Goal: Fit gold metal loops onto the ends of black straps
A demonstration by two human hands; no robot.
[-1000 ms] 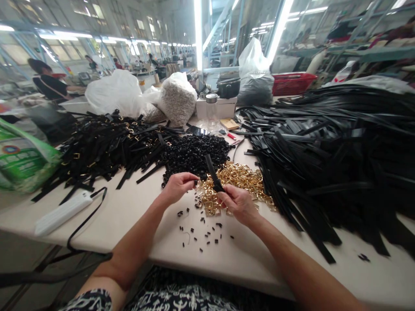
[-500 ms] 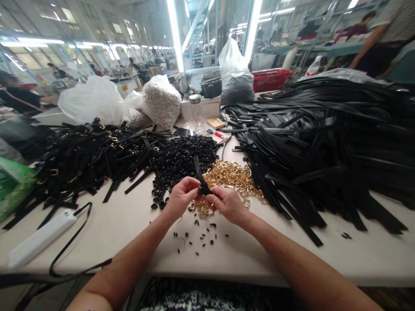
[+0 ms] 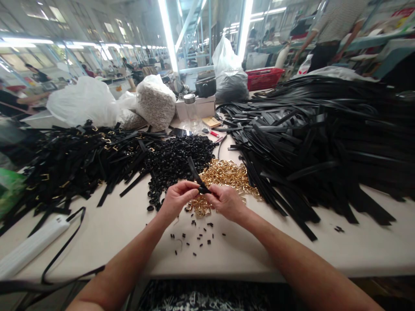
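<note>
Between both hands is a black strap, its free end pointing up and to the left. My left hand pinches it at the fingertips from the left. My right hand grips the folded part of the strap from the right. Just behind the hands lie a heap of small black rings and a pile of gold buckles. Small black bits are scattered on the table in front of the hands. Fine detail at the fingertips is too small to make out.
Black straps cover the table's right side; straps with buckles lie at left. Behind stand plastic bags, a glass jar and a red basket. A white power strip lies front left. People are in the background.
The view has shifted a little, so most things sit further left. The strap has turned slightly between my hands, both still closed on it. The standing person at the right has moved.
</note>
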